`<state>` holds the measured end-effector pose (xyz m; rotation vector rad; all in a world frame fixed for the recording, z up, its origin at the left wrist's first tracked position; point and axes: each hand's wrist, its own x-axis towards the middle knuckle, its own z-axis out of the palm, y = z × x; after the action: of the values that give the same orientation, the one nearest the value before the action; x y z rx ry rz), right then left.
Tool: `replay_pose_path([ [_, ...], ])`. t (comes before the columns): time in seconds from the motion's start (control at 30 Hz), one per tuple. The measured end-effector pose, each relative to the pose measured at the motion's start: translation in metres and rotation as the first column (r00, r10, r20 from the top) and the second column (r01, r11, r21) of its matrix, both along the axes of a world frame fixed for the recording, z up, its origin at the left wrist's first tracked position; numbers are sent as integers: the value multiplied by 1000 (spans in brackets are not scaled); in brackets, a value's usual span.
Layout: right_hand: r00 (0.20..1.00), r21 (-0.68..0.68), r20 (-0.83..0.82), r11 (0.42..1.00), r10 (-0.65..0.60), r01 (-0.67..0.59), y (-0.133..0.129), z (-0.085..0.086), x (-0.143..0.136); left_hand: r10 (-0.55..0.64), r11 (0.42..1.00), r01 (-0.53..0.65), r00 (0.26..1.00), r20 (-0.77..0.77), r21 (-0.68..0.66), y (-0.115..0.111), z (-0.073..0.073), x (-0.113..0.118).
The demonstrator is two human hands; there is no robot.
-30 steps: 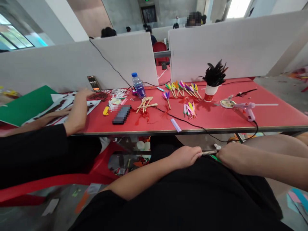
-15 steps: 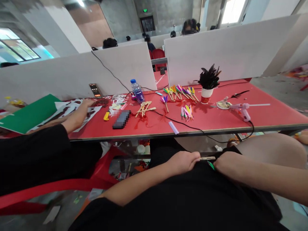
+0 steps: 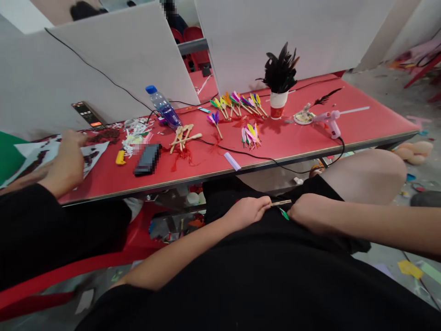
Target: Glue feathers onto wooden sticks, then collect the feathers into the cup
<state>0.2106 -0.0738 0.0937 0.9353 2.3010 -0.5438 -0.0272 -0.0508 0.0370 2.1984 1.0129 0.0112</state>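
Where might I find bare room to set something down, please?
The red table is bare between the pink glue gun, the white strip and its right end, with a smaller patch between the white paper and the yellow tool. It is crowded around the bottle, wooden sticks, paper scraps and black device.

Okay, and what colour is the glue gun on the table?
The glue gun is pink, seen best in the head view.

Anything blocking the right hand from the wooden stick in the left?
Nothing visible stands between the right hand and the wooden stick in the left hand. A green feather-like piece shows just below the stick, near the right hand, off that path.
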Motion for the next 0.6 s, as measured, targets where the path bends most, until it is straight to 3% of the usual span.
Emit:
replay_pose_path([
  [0.07,997,-36,29,997,74,-73,-4,3,-2,130,991,-131,991,32,3,2,-2,-4],
  [0.17,997,19,-79,1000,-19,20,-11,3,6,284,959,-283,949,138,-28,5,-5,-17],
  [0.27,978,43,-143,986,-154,161,-7,5,19,296,955,-267,899,324,-131,8,-7,-27],
  [0.4,908,-136,-289,952,-302,273,17,24,28,398,911,-292,804,441,-290,12,-7,-25],
  [0.53,872,-361,-309,895,-380,262,50,40,21,441,894,-275,673,594,-353,15,9,-11],
  [0.6,897,-393,-244,883,-367,255,65,43,15,424,901,-250,680,598,-354,18,21,-6],
])
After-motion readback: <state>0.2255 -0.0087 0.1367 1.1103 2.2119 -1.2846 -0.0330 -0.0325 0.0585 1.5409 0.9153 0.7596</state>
